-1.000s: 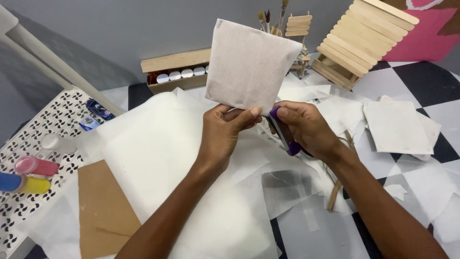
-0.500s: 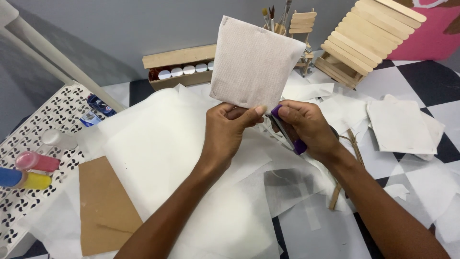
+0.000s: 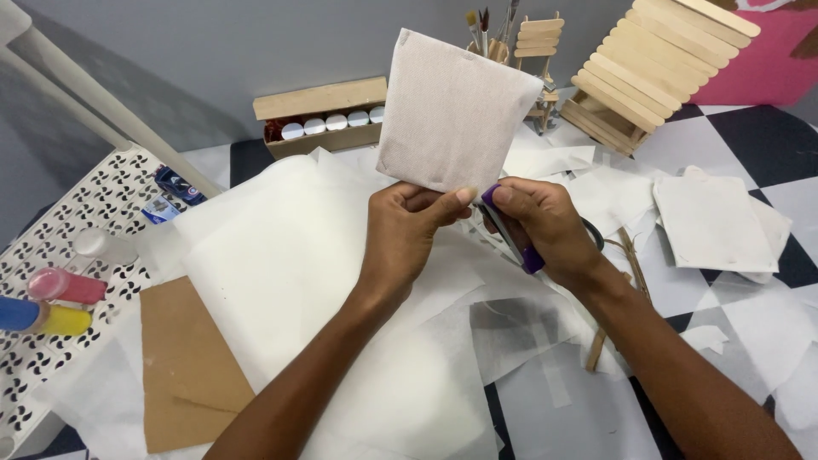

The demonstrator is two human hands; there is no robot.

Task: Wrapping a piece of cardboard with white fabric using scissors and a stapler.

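Head view is showing the left hand (image 3: 409, 226) pinching the lower edge of a square canvas panel (image 3: 452, 111), thumb and fingers closed on it and holding it upright above the table. The panel is rising away from both hands, tilting slightly to the right, with its pale back facing the camera. It has no marked long axis; its bottom edge is running from the left hand toward the right one.

The right hand (image 3: 545, 226) is sitting just beside the left, at the panel's lower right corner, and is wrapping around purple-handled scissors (image 3: 511, 238). The fingers are clamped on the handles; whether the blades are apart I cannot tell, since the hand and panel are covering them. The left hand is the one carrying the panel; the right is only meeting its corner.

Under both wrists, sheets of white tissue paper (image 3: 281, 281) are lying spread out. A piece of brown cardboard (image 3: 183, 366) is lying to the left of the left forearm. Beyond the hands, a wooden box of paint pots (image 3: 319, 119) is sitting by the wall, and a craft-stick ramp (image 3: 656, 68) is standing further right.
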